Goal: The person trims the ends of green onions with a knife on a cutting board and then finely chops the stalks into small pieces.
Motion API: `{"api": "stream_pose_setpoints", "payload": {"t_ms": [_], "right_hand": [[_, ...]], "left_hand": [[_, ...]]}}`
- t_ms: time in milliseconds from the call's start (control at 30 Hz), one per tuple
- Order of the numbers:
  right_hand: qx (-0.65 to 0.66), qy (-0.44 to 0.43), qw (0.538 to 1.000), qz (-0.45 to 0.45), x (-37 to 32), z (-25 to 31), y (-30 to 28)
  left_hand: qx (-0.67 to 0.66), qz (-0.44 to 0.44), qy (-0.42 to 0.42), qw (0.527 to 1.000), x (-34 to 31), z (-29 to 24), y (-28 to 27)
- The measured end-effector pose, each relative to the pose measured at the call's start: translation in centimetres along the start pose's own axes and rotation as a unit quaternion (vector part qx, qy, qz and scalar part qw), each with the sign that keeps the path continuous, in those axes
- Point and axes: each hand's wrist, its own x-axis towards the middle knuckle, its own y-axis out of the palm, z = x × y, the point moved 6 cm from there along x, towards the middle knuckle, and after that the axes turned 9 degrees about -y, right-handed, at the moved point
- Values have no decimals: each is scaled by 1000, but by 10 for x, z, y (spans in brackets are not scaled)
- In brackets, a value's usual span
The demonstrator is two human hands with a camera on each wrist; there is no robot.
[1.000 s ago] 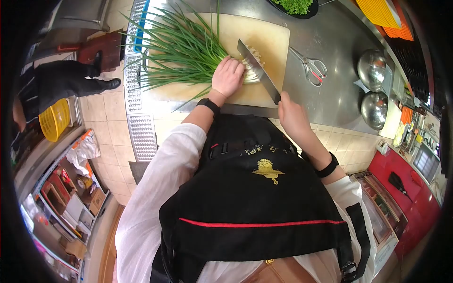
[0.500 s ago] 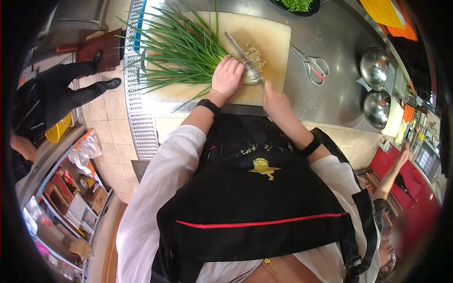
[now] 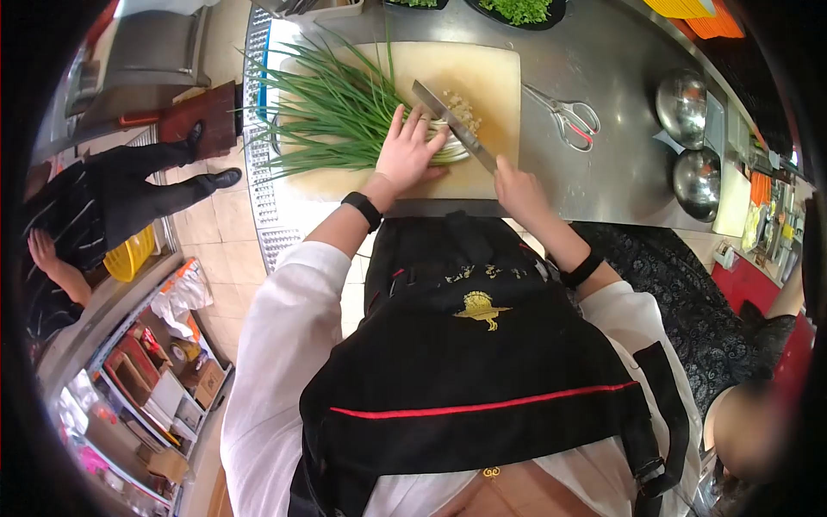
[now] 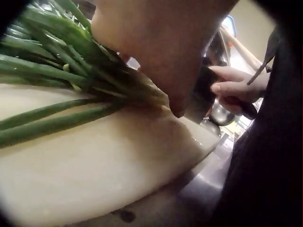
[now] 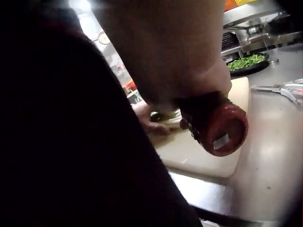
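A large bunch of spring onions lies across the white cutting board, green tops to the left, white ends to the right. My left hand rests on the bunch near the white ends with its fingers spread and extended. In my right hand I grip a cleaver by its round wooden handle. The cleaver blade slants across the white ends, just right of my left fingers. Chopped white pieces lie on the board beyond the blade.
Scissors lie right of the board on the steel counter. Two metal bowls stand further right. A black dish of chopped greens is at the back. One person stands left; another in dark patterned clothing is close at right.
The cleaver swung right, came back to the white ends and now slants over them. My left fingers have spread out. At right, the other person has come close beside me.
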Motion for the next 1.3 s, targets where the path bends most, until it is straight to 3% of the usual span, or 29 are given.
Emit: {"api": "stream_pose_setpoints", "payload": {"t_ms": [167, 267, 333, 433, 733, 933, 1300], "right_hand": [[6, -15, 1000, -18, 15, -4, -9], [-8, 27, 1000, 4, 19, -19, -7], [-3, 15, 1000, -12, 22, -23, -9], [-6, -1, 1000, -20, 23, -19, -14], [-13, -18, 999, -47, 19, 2, 2], [-9, -10, 999, -46, 13, 0, -14], [-34, 42, 997, -50, 16, 19, 9]], "left_hand": [[68, -15, 28, 997, 1, 3, 16], [59, -15, -25, 998, 8, -1, 19], [44, -37, -105, 993, 14, 1, 18], [88, -80, -149, 982, 18, 0, 22], [-57, -57, -127, 989, 12, 5, 4], [-2, 7, -119, 993, 11, 10, 3], [-56, -33, -64, 996, 2, 13, -8]]}}
